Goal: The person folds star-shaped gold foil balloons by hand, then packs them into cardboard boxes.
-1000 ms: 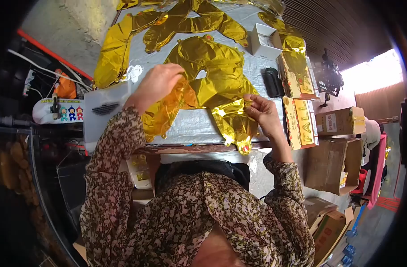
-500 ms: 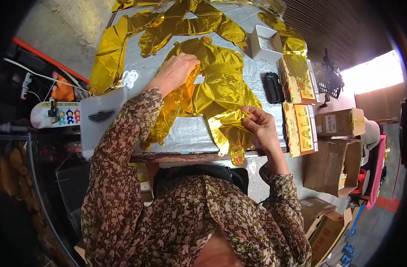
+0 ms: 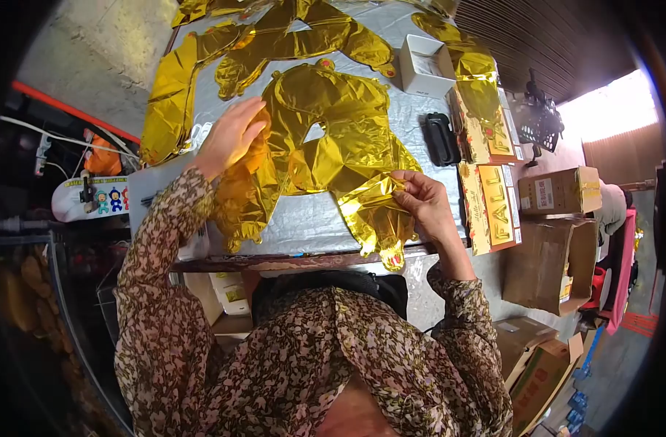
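A flat gold foil balloon [image 3: 355,135] lies on the silver-covered table [image 3: 304,226], with a small hole near its middle and rounded ends. My right hand [image 3: 426,204] pinches a fold of its lower right part between thumb and fingers. Below that hand, the balloon's tip with a red spot hangs over the table's front edge. At the balloon's left side is my left hand [image 3: 231,140], its fingers stretched out and the thumb a little apart. Orange light reflected in the foil shows beside this palm.
More gold foil balloons [image 3: 278,44] lie at the back and left. An open white box [image 3: 427,69] and a black case [image 3: 440,138] sit at the right, beside printed "FALL" packs [image 3: 491,204]. Cardboard boxes [image 3: 548,266] stand on the floor at the right.
My left hand has moved left and slightly down, from the balloon's upper middle to its left side. The balloon's left part now spreads farther left. My right hand keeps its pinch.
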Demonstrator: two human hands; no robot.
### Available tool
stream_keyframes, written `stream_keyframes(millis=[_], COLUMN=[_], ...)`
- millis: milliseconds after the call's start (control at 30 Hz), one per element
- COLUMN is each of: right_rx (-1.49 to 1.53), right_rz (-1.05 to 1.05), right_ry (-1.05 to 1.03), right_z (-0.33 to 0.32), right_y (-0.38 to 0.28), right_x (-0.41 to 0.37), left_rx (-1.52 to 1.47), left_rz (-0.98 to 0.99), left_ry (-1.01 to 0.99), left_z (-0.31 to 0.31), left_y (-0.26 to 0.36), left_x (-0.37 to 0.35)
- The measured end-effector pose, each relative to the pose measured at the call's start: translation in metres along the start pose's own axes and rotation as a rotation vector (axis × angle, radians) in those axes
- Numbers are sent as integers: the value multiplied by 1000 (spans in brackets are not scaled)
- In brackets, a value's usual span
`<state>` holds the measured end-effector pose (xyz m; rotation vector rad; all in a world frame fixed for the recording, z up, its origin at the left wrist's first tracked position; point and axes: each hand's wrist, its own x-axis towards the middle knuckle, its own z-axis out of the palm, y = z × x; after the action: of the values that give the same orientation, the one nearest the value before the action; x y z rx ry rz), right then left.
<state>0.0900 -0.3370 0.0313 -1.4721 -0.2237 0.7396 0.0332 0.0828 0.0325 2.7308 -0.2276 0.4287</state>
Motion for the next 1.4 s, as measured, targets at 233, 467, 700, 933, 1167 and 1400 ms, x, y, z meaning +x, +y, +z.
stream_keyframes(millis=[233,467,700,933,1167,1400], right_rx=[25,1,25,2,36,18], right_rz=[12,11,7,-6,15,3], right_ry=[-20,32,52,54,50,56], right_z=[-1,7,11,7,7,2], right_y=[0,-6,-2,2,-3,6], right_x=[-3,-4,-7,-5,-6,-1], left_rx=[-75,-81,-56,-22,-12,-10], left_rz=[-62,-74,-38,194,148,123], left_ry=[16,14,13,-133,-191,-182], left_z=[6,8,-12,21,41,44], left_y=[12,10,25,46,39,36], left_x=[-25,-27,2,63,79,80])
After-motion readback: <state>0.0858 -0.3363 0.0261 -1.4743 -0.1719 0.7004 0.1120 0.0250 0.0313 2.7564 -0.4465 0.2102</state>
